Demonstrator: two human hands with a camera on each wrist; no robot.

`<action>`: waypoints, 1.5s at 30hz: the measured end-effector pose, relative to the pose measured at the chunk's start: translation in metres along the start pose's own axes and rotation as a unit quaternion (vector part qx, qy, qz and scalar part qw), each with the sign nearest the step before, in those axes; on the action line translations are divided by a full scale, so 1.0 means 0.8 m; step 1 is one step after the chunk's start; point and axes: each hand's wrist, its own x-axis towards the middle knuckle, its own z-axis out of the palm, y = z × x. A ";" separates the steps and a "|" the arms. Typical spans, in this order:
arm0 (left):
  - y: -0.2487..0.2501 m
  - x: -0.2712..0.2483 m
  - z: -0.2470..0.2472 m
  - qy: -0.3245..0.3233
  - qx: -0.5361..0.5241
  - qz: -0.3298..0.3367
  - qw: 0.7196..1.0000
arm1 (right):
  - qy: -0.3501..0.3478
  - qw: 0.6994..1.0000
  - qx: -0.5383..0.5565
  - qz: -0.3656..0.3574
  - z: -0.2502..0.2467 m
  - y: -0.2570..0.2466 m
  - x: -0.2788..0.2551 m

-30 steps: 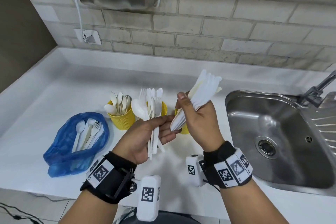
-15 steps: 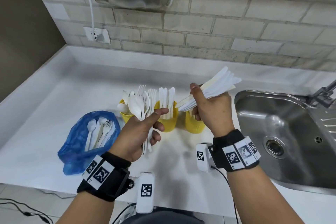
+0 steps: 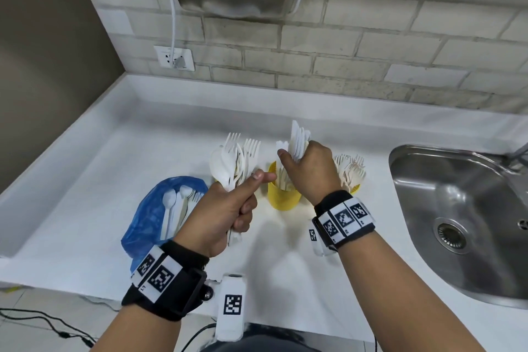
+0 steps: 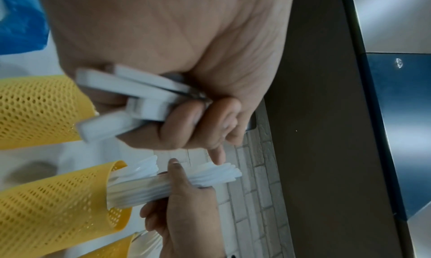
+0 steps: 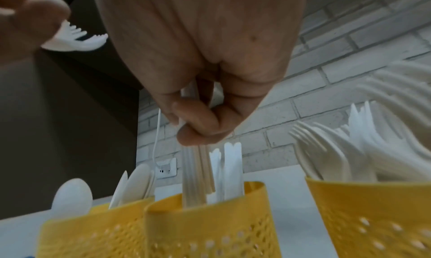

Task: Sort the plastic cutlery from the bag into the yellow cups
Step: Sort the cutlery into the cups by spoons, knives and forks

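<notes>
My right hand grips a bundle of white plastic knives, held upright with the handles down inside the middle yellow mesh cup. In the right wrist view the knife handles enter that cup beside knives that stand in it. My left hand grips a mixed bunch of forks and spoons just left of the cup. The right cup holds forks. Most of the left cup, which holds spoons, is hidden behind my left hand in the head view.
A blue plastic bag lies on the white counter at the left with a few spoons and forks in it. A steel sink lies to the right. A brick wall with a socket stands behind.
My right hand has turned the knife bundle from slanted up-right to upright and lowered it into the middle cup. My left hand still holds its bunch, now a little higher.
</notes>
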 end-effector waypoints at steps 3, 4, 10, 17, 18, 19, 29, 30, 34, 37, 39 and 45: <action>0.000 -0.002 -0.004 -0.007 0.005 -0.003 1.000 | -0.029 0.999 -0.038 0.003 0.008 -0.003 0.001; 0.001 -0.002 -0.005 -0.010 0.005 -0.003 1.000 | -0.040 0.998 -0.051 0.006 0.012 0.000 0.002; 0.008 -0.009 -0.009 -0.034 0.005 0.007 0.999 | -0.042 0.996 -0.082 -0.002 0.017 0.007 0.006; 0.009 -0.011 -0.017 -0.073 0.022 0.040 0.996 | 0.028 0.992 0.107 -0.064 -0.027 -0.039 -0.020; 0.010 -0.011 -0.017 -0.077 0.025 0.042 0.996 | 0.018 0.985 0.160 -0.066 -0.036 -0.052 -0.026; 0.010 -0.010 -0.016 -0.082 0.027 0.042 0.995 | 0.004 0.977 0.202 -0.072 -0.044 -0.063 -0.032; 0.019 -0.010 -0.003 -0.116 0.012 0.075 0.990 | -0.183 0.953 0.217 -0.111 -0.070 -0.071 -0.057; 0.019 -0.010 -0.002 -0.117 0.016 0.076 0.990 | -0.179 0.949 0.234 -0.115 -0.069 -0.068 -0.059; 0.020 -0.009 0.002 -0.116 0.048 0.078 0.989 | -0.128 0.925 0.347 -0.089 -0.065 -0.063 -0.064; 0.019 -0.006 0.003 -0.102 0.068 0.076 0.990 | -0.096 0.907 0.405 -0.059 -0.061 -0.059 -0.065; 0.020 -0.006 0.003 -0.098 0.075 0.075 0.990 | -0.067 0.906 0.415 -0.058 -0.060 -0.054 -0.062; 0.021 -0.004 0.013 -0.082 0.093 0.075 0.989 | -0.058 0.890 0.451 -0.033 -0.062 -0.046 -0.061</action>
